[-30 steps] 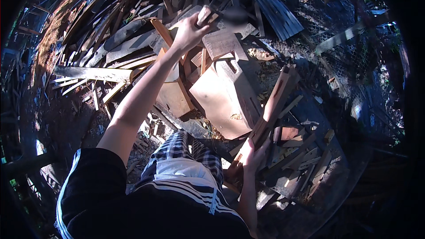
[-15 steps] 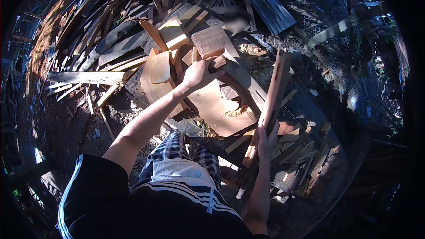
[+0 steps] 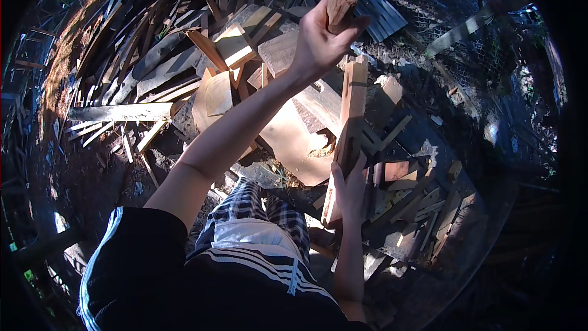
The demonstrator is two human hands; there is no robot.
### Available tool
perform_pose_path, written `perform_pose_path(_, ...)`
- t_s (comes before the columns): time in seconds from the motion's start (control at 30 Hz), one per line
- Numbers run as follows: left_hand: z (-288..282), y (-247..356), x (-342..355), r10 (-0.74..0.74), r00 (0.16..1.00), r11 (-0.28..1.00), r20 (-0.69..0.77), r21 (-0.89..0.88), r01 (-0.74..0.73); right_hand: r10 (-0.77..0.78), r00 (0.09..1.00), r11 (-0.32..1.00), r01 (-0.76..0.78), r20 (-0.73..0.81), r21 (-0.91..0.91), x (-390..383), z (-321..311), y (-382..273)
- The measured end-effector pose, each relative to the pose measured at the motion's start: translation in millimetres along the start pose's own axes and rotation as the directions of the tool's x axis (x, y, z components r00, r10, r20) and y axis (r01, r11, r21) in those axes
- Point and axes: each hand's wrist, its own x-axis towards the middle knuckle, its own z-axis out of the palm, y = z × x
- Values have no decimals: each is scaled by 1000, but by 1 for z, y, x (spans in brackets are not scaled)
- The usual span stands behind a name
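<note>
Largest is the sprawling heap of weathered grey and brown wooden planks (image 3: 177, 64), spread across the upper left; a grey ribbed sheet (image 3: 383, 15) lies beyond the hands, and a broad, pale tan, flat-looking panel (image 3: 291, 141) sits between the heap and the long, squared, reddish-brown wooden timber (image 3: 350, 110). That timber slants nearly straight away from the body, just right of the panel, and the right hand (image 3: 350, 190) is closed around its lower part, thumb on the near side. The left hand (image 3: 320, 43), raised and reaching forward near the timber's far end, is curled partly shut around the short brown wooden block with a rough, pale end (image 3: 340, 9), its thumb side opened outward. The step in hand seems to be handling both pieces at once; the next move probably calls for a steady right grip and clear space around the block.
</note>
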Motion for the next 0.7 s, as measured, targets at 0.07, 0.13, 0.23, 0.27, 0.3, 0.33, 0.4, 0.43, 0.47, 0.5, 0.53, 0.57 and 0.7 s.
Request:
perform_pose_path(0.07,8,-14,7,105,985,989,-138,114,-90,-74,997,995,73,-19,-71,0,4,3)
perform_pose_path(0.13,9,-24,4,11,982,983,-188,180,23,-34,999,998,34,9,-44,2,3,2)
perform_pose_path(0.23,4,-40,-1,-85,978,978,-189,169,118,17,999,999,-15,31,-44,1,2,-2)
perform_pose_path(0.27,3,-46,-2,-106,979,989,-176,87,122,0,1000,1000,1,27,-25,1,3,-1)
perform_pose_path(0.3,4,-51,-5,-106,979,989,-173,87,123,-17,1000,1000,17,23,-6,2,4,1)
perform_pose_path(0.33,5,-53,-8,-136,978,988,-156,50,145,-13,1000,1000,13,21,-4,2,5,3)
perform_pose_path(0.4,8,-56,-11,-167,977,985,-134,13,170,-12,1000,999,12,14,-30,1,6,6)
perform_pose_path(0.43,8,-56,-11,-151,979,984,-138,71,162,-9,1000,1000,9,14,-28,1,5,5)
perform_pose_path(0.47,9,-57,-12,-135,981,980,-140,129,153,31,999,999,-30,38,-30,1,4,3)
perform_pose_path(0.5,9,-58,-13,-137,981,979,-139,130,155,72,995,997,-70,62,-33,1,4,2)
perform_pose_path(0.53,10,-57,-13,-125,982,980,-144,139,145,76,995,997,-74,61,-32,1,4,3)
perform_pose_path(0.57,11,-56,-13,-112,983,980,-149,148,134,64,997,997,-62,45,-54,1,5,5)
perform_pose_path(0.7,10,-62,-8,-169,966,977,-197,95,190,14,1000,996,-14,3,-87,0,7,4)
